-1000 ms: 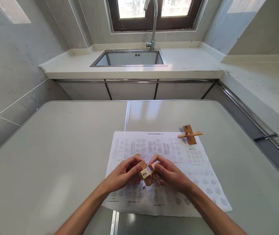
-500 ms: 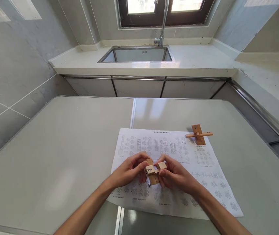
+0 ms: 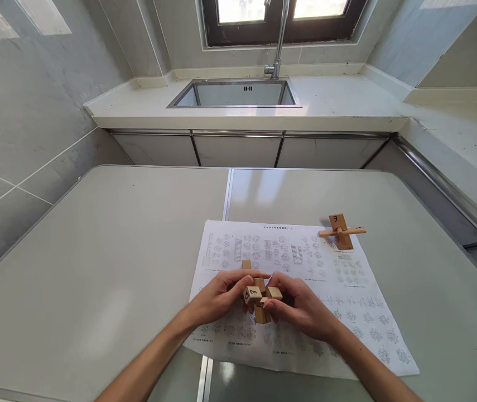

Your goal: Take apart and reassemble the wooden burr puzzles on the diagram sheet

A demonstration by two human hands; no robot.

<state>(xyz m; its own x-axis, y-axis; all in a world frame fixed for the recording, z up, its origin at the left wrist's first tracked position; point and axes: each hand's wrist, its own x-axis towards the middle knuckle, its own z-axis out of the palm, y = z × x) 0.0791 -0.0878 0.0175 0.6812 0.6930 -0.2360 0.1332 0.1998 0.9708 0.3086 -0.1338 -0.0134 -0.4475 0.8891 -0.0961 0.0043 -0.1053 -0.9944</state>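
Several notched wooden puzzle blocks [image 3: 254, 295], crossing one another, are held between both hands above the printed sheet. A dark numeral shows on the end of one block. My left hand [image 3: 223, 294] grips the cluster from the left, thumb in front and index finger stretched across the far side. From the right, my right hand [image 3: 300, 304] pinches another block [image 3: 274, 293] of the same cluster with thumb and fingers. One bar's end [image 3: 246, 264] sticks up behind my left hand. How the blocks interlock inside is hidden by the fingers.
Under the hands lies a white paper sheet [image 3: 372, 335] printed with small diagrams. A crossed wooden piece [image 3: 341, 231] with a dark mark sits at its far right corner. The grey table [image 3: 96, 251] has a seam; beyond it are a counter, sink [image 3: 234, 106] and tap [image 3: 278, 50].
My right hand has shifted slightly left and down with its block. The cluster has turned a little, and a bar's end behind my left hand now shows more.
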